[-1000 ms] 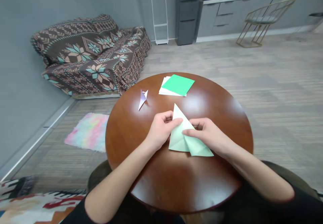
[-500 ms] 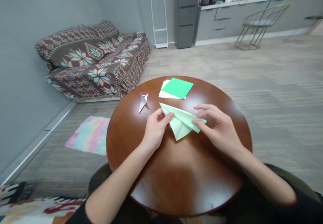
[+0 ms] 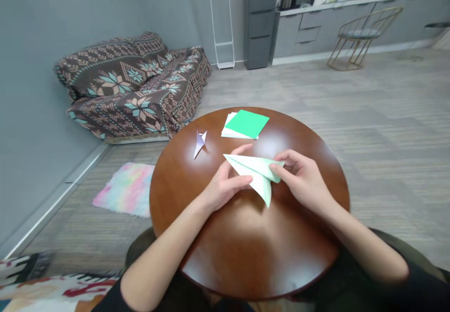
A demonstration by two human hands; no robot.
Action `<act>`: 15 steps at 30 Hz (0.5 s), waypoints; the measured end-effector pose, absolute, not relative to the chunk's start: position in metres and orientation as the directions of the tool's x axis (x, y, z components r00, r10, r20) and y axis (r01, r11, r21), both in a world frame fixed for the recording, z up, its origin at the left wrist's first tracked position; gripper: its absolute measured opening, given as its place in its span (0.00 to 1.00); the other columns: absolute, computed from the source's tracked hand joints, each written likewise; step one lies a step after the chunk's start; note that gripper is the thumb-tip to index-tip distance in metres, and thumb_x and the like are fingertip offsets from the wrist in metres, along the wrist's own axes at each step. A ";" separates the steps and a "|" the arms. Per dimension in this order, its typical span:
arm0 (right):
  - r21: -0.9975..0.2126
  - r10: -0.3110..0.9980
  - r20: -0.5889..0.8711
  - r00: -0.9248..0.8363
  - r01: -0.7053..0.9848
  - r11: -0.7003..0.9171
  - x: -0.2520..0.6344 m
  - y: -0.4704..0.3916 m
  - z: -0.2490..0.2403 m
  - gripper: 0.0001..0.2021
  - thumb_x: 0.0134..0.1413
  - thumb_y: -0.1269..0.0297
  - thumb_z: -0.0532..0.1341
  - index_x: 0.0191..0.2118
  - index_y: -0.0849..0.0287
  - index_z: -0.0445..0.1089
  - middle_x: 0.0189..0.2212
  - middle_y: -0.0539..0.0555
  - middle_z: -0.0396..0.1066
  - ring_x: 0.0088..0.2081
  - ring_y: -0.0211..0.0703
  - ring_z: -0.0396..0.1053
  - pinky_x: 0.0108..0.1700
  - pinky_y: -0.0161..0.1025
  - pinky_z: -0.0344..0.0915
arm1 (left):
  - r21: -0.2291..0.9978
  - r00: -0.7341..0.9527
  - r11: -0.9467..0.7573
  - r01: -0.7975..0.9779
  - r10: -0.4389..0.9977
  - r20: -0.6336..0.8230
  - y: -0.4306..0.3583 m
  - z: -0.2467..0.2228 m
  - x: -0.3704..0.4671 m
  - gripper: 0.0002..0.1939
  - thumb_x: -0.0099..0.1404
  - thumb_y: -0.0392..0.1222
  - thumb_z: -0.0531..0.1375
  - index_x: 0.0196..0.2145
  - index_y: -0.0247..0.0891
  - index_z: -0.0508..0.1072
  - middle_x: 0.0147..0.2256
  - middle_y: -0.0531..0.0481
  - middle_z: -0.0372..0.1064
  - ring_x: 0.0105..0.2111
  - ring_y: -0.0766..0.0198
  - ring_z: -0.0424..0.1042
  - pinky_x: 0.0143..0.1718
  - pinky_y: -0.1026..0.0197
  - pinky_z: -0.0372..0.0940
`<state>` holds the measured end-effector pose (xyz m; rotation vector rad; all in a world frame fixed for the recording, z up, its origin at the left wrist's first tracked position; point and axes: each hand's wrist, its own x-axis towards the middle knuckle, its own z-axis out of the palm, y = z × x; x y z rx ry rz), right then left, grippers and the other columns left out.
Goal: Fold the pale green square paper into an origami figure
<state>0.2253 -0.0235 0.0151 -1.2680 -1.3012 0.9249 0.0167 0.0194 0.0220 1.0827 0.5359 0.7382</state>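
A pale green folded sheet of paper [image 3: 258, 171] is held up over the round wooden table [image 3: 246, 255], its sharp point to the left and a loose flap hanging down. My left hand [image 3: 228, 183] grips its left part, thumb on the near face and the other fingers mostly behind. At the right end, my right hand [image 3: 298, 171] pinches the paper between thumb and fingers. Beyond my left hand stands a small purple and white folded paper figure [image 3: 199, 143].
Several square sheets lie stacked at the table's far side, a bright green sheet [image 3: 248, 123] on top. Past the table are a sofa [image 3: 140, 87] under a patterned cover, a fluffy pastel rug [image 3: 124, 189] and a gold-framed chair [image 3: 358, 33].
The green paper has turned, and its lower flap now swings further right and down. My left thumb has shifted along it, and my right fingers have closed on its right end.
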 end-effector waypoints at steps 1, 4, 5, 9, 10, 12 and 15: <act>-0.993 0.989 0.105 0.102 0.068 0.099 0.226 -0.023 0.016 0.08 0.56 0.60 0.68 0.35 0.57 0.71 0.26 0.48 0.72 0.28 0.37 0.65 0.31 0.34 0.60 | 0.921 0.698 0.275 -0.275 0.716 -0.005 0.019 0.022 0.016 0.40 0.56 0.42 0.70 0.64 0.48 0.61 0.49 0.43 0.72 0.46 0.52 0.74 0.45 0.54 0.70; -0.948 0.991 -0.129 -0.043 -0.288 -0.136 0.227 -0.023 0.021 0.12 0.53 0.60 0.70 0.40 0.56 0.70 0.29 0.48 0.74 0.28 0.35 0.67 0.32 0.33 0.62 | 0.956 0.677 0.109 -0.272 0.727 0.110 0.021 0.020 0.015 0.33 0.56 0.46 0.70 0.59 0.42 0.69 0.51 0.41 0.71 0.47 0.52 0.73 0.43 0.57 0.70; -0.898 0.970 -0.207 -0.125 -0.368 -0.239 0.226 -0.024 0.023 0.13 0.52 0.61 0.71 0.42 0.56 0.71 0.31 0.48 0.75 0.29 0.35 0.68 0.32 0.33 0.63 | 0.965 0.622 0.017 -0.263 0.768 0.156 0.021 0.020 0.016 0.30 0.57 0.47 0.71 0.56 0.41 0.71 0.49 0.42 0.72 0.45 0.54 0.73 0.43 0.59 0.69; -0.733 0.854 -0.358 -0.377 -0.453 -0.507 0.215 -0.029 0.028 0.16 0.48 0.65 0.73 0.43 0.59 0.73 0.34 0.51 0.76 0.30 0.34 0.70 0.33 0.32 0.66 | 0.966 0.492 -0.135 -0.222 0.840 0.230 0.024 0.016 0.019 0.23 0.55 0.45 0.72 0.48 0.37 0.75 0.44 0.45 0.74 0.42 0.59 0.74 0.45 0.61 0.68; -0.728 0.851 -0.355 -0.386 -0.457 -0.511 0.212 -0.029 0.027 0.16 0.47 0.65 0.73 0.42 0.60 0.73 0.33 0.51 0.76 0.29 0.34 0.70 0.34 0.32 0.67 | 0.968 0.485 -0.115 -0.223 0.848 0.213 0.025 0.014 0.019 0.23 0.55 0.45 0.72 0.47 0.37 0.75 0.43 0.45 0.75 0.42 0.59 0.74 0.44 0.61 0.68; -0.760 0.881 -0.338 -0.331 -0.457 -0.463 0.208 -0.029 0.022 0.15 0.47 0.65 0.73 0.41 0.59 0.73 0.32 0.51 0.75 0.30 0.35 0.70 0.35 0.33 0.67 | 0.975 0.454 -0.062 -0.213 0.877 0.155 0.027 0.011 0.021 0.23 0.54 0.44 0.73 0.46 0.37 0.75 0.39 0.46 0.76 0.39 0.60 0.75 0.43 0.61 0.68; -0.875 0.961 -0.239 -0.140 -0.398 -0.276 0.208 -0.026 0.013 0.15 0.47 0.66 0.72 0.40 0.57 0.70 0.31 0.49 0.75 0.30 0.36 0.70 0.33 0.33 0.66 | 0.984 0.379 0.010 -0.180 0.924 0.060 0.030 0.006 0.021 0.21 0.54 0.44 0.73 0.44 0.36 0.75 0.34 0.50 0.75 0.34 0.64 0.74 0.41 0.62 0.68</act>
